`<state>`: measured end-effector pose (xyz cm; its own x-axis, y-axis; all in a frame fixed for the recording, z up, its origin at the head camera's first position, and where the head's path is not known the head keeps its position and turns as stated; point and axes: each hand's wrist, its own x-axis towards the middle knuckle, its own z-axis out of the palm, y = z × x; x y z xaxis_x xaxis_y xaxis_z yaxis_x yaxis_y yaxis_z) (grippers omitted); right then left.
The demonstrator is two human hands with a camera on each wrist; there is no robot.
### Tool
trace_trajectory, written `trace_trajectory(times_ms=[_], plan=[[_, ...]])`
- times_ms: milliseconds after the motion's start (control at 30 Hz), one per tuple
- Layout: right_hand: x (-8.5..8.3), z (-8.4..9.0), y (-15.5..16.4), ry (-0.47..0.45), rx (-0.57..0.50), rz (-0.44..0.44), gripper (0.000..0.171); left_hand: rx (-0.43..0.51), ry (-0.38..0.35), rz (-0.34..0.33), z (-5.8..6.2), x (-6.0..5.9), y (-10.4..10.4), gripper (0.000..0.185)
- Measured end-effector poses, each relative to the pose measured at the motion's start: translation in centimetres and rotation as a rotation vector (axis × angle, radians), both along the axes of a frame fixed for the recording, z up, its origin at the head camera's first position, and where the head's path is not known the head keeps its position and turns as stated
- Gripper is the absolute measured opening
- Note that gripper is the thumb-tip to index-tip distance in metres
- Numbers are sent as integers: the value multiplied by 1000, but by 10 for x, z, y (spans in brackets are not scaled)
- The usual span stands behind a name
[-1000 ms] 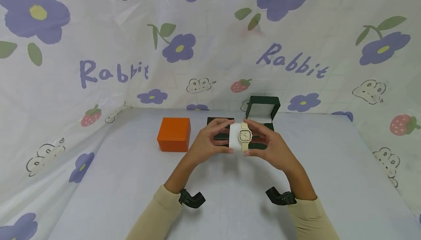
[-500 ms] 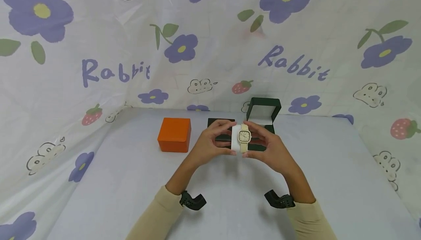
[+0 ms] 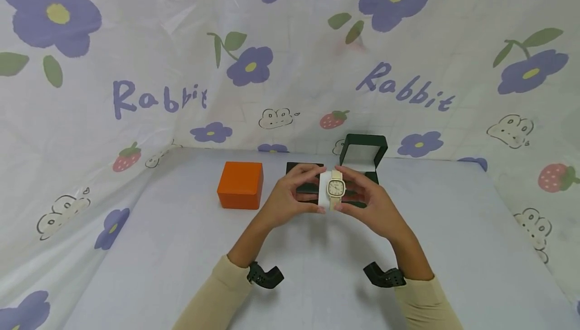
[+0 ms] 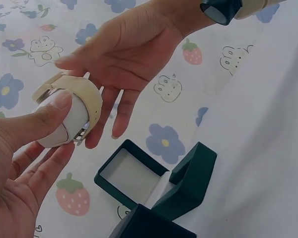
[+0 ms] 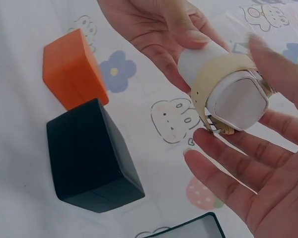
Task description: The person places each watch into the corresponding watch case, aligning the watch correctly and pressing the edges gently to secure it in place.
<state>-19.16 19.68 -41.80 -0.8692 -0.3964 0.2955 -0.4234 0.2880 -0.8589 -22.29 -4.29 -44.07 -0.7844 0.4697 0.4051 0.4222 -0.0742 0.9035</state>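
Cream-strapped wristwatch (image 3: 337, 188) with a rounded square face, wrapped around a soft white pillow cushion (image 3: 323, 194), is held in the air above the table, in front of an open dark green box (image 3: 362, 156). Left hand (image 3: 285, 196) pinches the cushion; right hand (image 3: 369, 201) touches the watch with relaxed, nearly straight fingers. It looks light, its glass fragile; the cushion ends seem the safest hold.

I saw soft, even, bright light from above, with no hard glare. Faint shadows lay under both forearms on the tabletop (image 3: 453, 249). The head view bowed at its edges, curving the backdrop (image 3: 136, 68). The right wrist view washed out pale, and a fingertip (image 5: 260, 42) near the lens was blurred. The left wrist view was fairly sharp, though the nearest palm looked soft.
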Motion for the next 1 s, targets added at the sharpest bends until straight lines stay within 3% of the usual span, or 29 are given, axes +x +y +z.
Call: trace_trajectory(times_ms=[133,367,1000], plan=[[0,0,-3,5,-33,-21,74,7,7,-2,0,-1,-1,82],[2,-1,-8,-25,-46,-48,76,6,15,-9,-1,-1,-1,81],[0,-2,-9,-23,-110,-29,71,14,72,3,-1,2,2,80]])
